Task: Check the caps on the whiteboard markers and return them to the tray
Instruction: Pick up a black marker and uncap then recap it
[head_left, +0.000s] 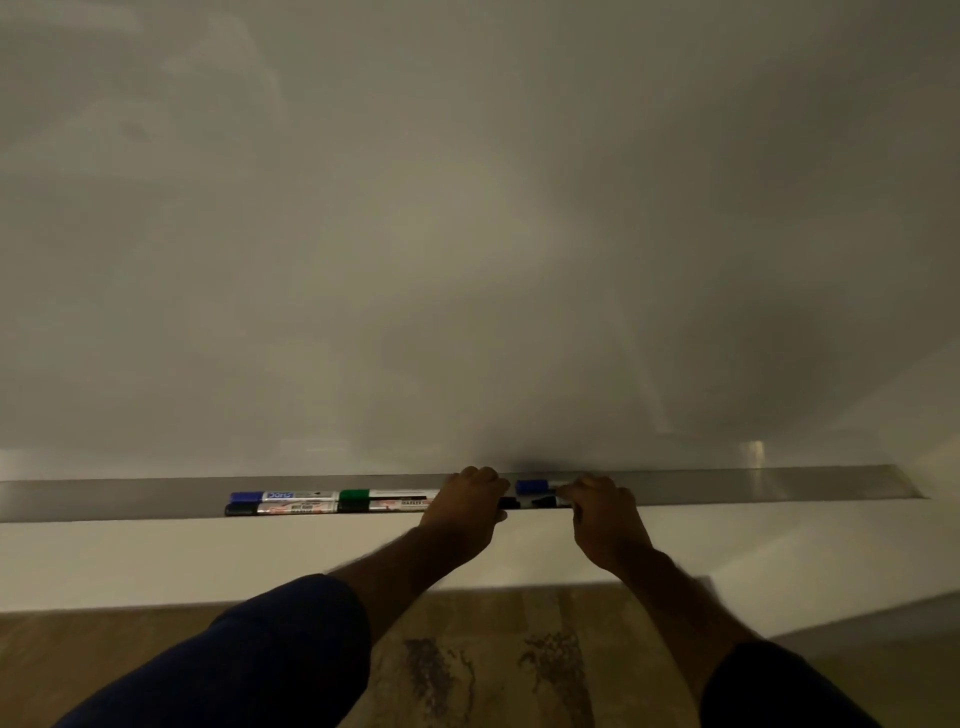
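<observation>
A long metal tray (727, 486) runs under the whiteboard (467, 234). On its left part lie a blue-capped marker (283, 496), a black-capped marker (280, 508), a green-capped marker (387, 493) and another dark marker (384, 505) in front of it. My left hand (467, 501) and my right hand (605, 512) rest on the tray with fingers curled down. Between them a black marker (525, 502) lies in the front row, each end running under one hand. A second blue-capped marker (532, 486) lies behind it, next to my right fingertips.
Below the tray is a white wall strip (208, 561). Under that lies a wooden floor with a patterned rug (493, 665). Dark blue sleeves cover both upper arms. The tray's right part (805, 483) holds nothing visible.
</observation>
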